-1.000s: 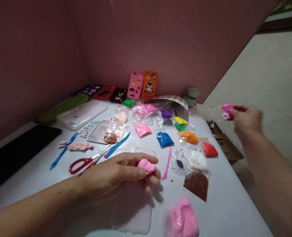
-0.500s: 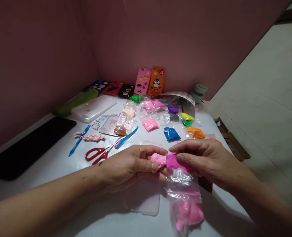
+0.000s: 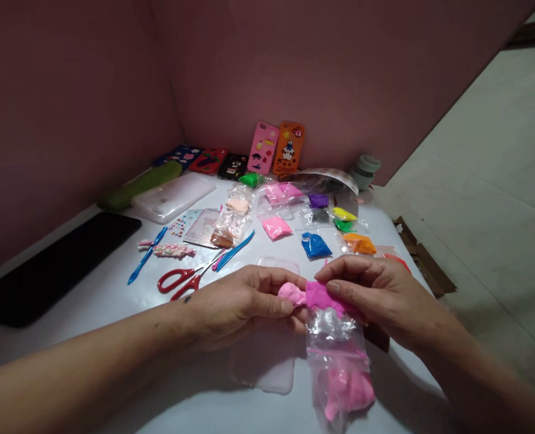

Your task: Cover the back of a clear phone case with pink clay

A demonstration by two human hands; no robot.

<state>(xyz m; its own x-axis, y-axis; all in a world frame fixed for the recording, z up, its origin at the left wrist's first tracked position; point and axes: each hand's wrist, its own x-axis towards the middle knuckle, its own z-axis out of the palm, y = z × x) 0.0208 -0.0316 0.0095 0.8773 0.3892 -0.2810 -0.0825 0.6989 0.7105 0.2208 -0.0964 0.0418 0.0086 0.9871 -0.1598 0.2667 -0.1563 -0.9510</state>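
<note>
Between the fingers of my left hand (image 3: 249, 301) is a lump of light pink clay (image 3: 291, 293). It meets a bag of darker pink clay (image 3: 320, 296), which my right hand (image 3: 376, 289) holds pinched between thumb and fingers. Below hangs more clear bag with a zip strip and another pink clay piece (image 3: 349, 390) in it. Under my left hand lies a clear phone case (image 3: 267, 361), partly hidden.
Red-handled scissors (image 3: 177, 280), a blue tool (image 3: 235, 250) and a black phone-like slab (image 3: 55, 265) lie at the left. Bagged clays, such as a blue one (image 3: 315, 245), sit beyond my hands. Decorated cases, one orange (image 3: 288, 147), lean on the wall.
The view has shifted slightly. A little more of the light pink lump shows at my left fingertips, and a red packet now shows beyond my right hand.
</note>
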